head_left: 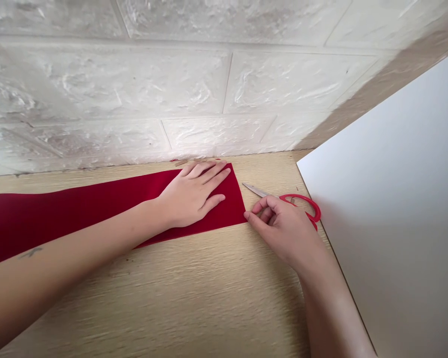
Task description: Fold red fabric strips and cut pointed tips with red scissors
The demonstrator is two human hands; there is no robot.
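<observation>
A long strip of red fabric point(78, 209) lies on the wooden tabletop, running from the left edge of the view to a straight-cut end near the middle. My left hand point(194, 196) rests flat on it close to that end, fingers stretched out and pressing down. At the lower right corner of the strip, the thumb and fingertip of my right hand point(278, 223) pinch the fabric's edge. Scissors with red handles point(302, 196) lie just behind my right hand, blade tips pointing left toward the fabric. Part of their handles is hidden by that hand.
A white brick-patterned wall point(194, 84) rises along the table's back edge. To the right stands a large white panel point(392, 199). The pale wooden tabletop point(194, 293) stretches in front of the fabric. Small scraps lie along the foot of the wall.
</observation>
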